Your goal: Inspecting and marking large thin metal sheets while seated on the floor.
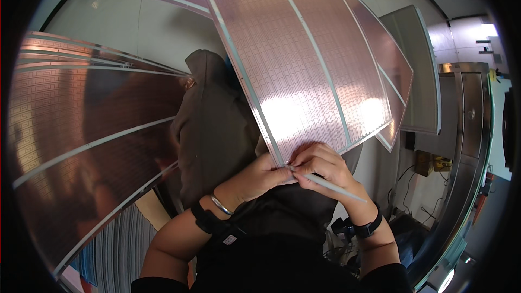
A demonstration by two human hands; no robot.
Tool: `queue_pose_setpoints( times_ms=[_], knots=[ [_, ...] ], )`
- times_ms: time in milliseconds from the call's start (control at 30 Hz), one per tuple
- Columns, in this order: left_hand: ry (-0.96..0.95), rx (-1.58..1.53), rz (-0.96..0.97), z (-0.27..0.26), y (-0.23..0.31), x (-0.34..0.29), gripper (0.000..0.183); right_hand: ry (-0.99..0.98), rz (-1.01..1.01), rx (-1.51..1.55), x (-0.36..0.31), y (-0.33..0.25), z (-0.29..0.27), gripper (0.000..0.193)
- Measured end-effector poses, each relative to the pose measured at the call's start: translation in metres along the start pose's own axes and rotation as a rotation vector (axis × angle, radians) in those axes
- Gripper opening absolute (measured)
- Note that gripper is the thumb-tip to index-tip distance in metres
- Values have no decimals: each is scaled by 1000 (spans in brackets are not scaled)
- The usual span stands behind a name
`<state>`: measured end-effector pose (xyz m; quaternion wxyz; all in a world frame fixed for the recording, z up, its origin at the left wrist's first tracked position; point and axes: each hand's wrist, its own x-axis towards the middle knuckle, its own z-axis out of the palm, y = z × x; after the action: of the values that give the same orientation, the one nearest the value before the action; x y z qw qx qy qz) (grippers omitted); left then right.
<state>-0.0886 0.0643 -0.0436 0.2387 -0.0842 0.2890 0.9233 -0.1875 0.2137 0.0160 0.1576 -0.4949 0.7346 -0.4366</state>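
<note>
A large copper-coloured patterned sheet (304,54), with pale bands along it, slopes from my lap toward the far side. At its near corner, my left hand (266,176) is closed, thumb and fingers pinching the edge. Just to the right, my right hand (325,171) is closed at the same corner, its fingertips close to the left thumb. A thin pale strip (339,189) runs from between the right fingers across the back of that hand toward the wrist. The pinched corner itself is partly hidden by my fingers.
More copper-coloured sheets (108,103) stand fanned at my left, touching my trouser leg (203,114). Below them lies a stack of striped grey material (122,244). To the right are a pale panel (415,76), a metal-framed bench (469,114) and loose dark cables (429,211).
</note>
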Motion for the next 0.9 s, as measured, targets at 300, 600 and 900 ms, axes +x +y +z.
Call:
queue_pose_setpoints(
  times_ms=[300, 600, 900],
  knots=[
    [28, -43, -5, -2, -4, 0, 23, 93, -63, -130, 1, -2, 10, 21],
    [-8, -31, -12, 2, 3, -1, 24, 53, -46, -80, 1, -3, 5, 22],
    [-24, 3, -13, 0, 2, 0, 25, 105, -135, -150, -3, 4, 11, 21]
  ],
)
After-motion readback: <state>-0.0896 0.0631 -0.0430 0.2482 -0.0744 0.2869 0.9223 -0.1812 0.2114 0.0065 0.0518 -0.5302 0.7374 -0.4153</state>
